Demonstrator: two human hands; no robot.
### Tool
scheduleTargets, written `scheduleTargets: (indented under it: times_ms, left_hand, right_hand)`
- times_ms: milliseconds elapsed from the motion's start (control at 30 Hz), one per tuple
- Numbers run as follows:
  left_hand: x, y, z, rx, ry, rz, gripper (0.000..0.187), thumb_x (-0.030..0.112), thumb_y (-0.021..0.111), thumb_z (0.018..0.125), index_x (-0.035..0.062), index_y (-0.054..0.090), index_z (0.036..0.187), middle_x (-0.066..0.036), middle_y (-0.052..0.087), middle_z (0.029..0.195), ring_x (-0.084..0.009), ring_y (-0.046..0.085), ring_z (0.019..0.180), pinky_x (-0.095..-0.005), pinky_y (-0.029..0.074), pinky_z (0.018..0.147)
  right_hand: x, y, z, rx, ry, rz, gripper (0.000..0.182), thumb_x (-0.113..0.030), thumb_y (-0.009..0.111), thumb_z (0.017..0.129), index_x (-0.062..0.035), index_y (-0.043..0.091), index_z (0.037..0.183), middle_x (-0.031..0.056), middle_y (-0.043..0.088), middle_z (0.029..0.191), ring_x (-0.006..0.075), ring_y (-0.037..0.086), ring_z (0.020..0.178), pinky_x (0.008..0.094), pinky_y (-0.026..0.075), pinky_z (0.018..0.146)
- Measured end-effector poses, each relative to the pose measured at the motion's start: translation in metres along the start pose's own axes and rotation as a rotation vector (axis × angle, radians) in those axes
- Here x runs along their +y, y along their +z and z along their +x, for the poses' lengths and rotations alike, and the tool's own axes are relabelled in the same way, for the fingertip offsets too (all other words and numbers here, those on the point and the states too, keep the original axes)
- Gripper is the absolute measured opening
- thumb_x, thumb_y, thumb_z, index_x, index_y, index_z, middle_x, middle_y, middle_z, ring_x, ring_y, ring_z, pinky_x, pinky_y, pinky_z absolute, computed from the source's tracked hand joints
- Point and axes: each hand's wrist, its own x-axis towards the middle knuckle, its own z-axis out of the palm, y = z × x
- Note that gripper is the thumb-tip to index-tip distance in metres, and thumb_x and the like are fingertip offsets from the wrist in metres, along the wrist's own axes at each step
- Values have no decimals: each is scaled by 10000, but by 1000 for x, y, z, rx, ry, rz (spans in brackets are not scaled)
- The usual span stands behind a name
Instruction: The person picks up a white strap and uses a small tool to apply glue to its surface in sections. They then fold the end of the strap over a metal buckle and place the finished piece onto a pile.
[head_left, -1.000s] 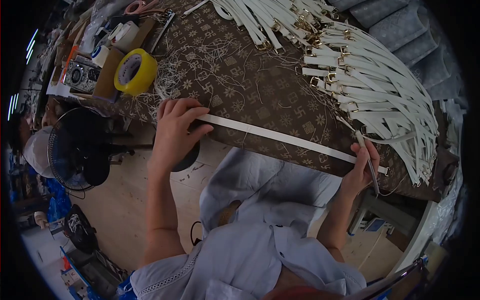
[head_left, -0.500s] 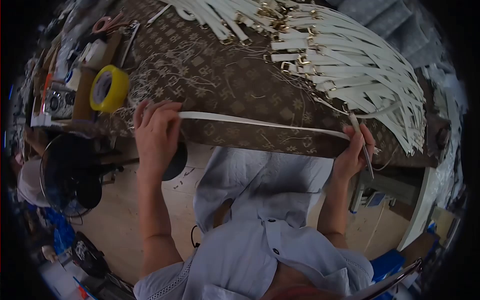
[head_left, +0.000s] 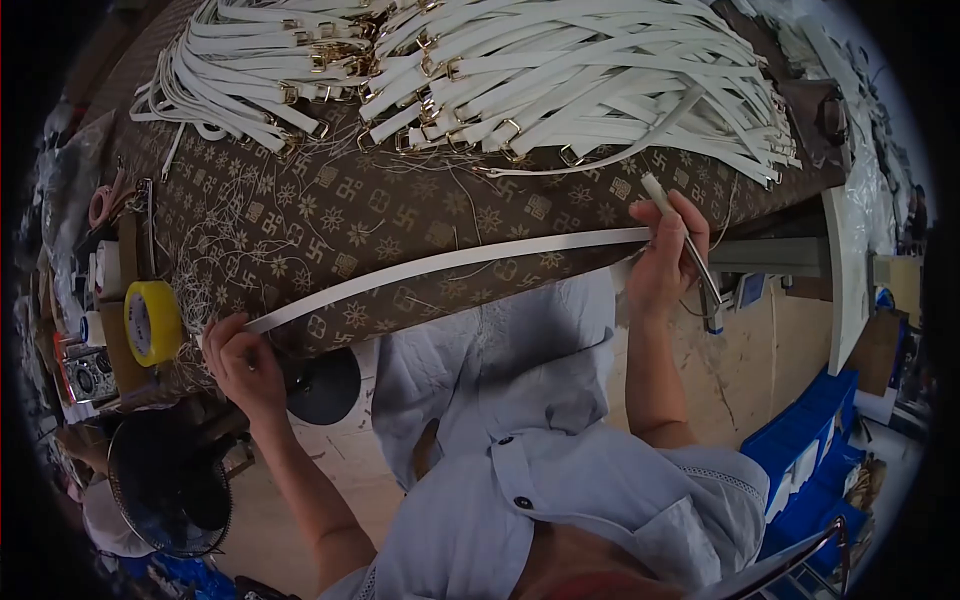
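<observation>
A long white strap (head_left: 450, 259) stretches in a shallow arc between my two hands, over the front of the patterned brown cloth. At lower left, my left hand (head_left: 243, 365) pinches one end of it. My right hand (head_left: 668, 255) closes on the other end, at the cloth's right front. Also in that hand is a slim tool (head_left: 702, 272) with a pale upper end and a metal lower part pointing down; its exact kind I cannot tell. Just beyond my right hand lies a large pile of white buckled straps (head_left: 600, 85) with gold-coloured buckles.
Cut thread ends (head_left: 240, 230) litter the brown cloth (head_left: 400, 205) at left. A yellow tape roll (head_left: 153, 323) stands near my left hand, beside a box of small items. A black fan (head_left: 170, 480) is at lower left. Blue bins (head_left: 810, 470) sit at lower right.
My view has shifted, so the strap pile shows nearer the middle. My left hand is lower and farther left, my right hand higher; the strap now slants up to the right.
</observation>
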Motion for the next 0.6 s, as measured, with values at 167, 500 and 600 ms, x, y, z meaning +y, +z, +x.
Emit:
scheduleTargets:
  times_ms: [167,500,600]
  left_hand:
    - [-1,2,0,-10,1,37,246,-90,585,721,81,455,841,-96,585,943,-327,562,942,-493,406,963]
    - [-1,5,-5,32,-16,8,234,-85,573,735,81,456,851,-99,583,947,-323,556,943,-490,398,957]
    - [1,3,-4,35,-6,-7,235,-84,576,733,81,458,852,-102,580,934,-325,557,925,-487,401,950]
  right_hand:
    - [3,-3,-2,10,23,13,245,-134,535,927,26,537,1113,136,659,881,181,634,829,277,479,793]
    - [36,0,1,-241,-598,-416,202,-60,660,827,7,599,1007,130,661,809,219,644,667,272,504,602]
    - [27,2,11,-176,-642,-429,213,-65,671,817,-4,603,1009,122,650,749,245,630,603,280,500,559]
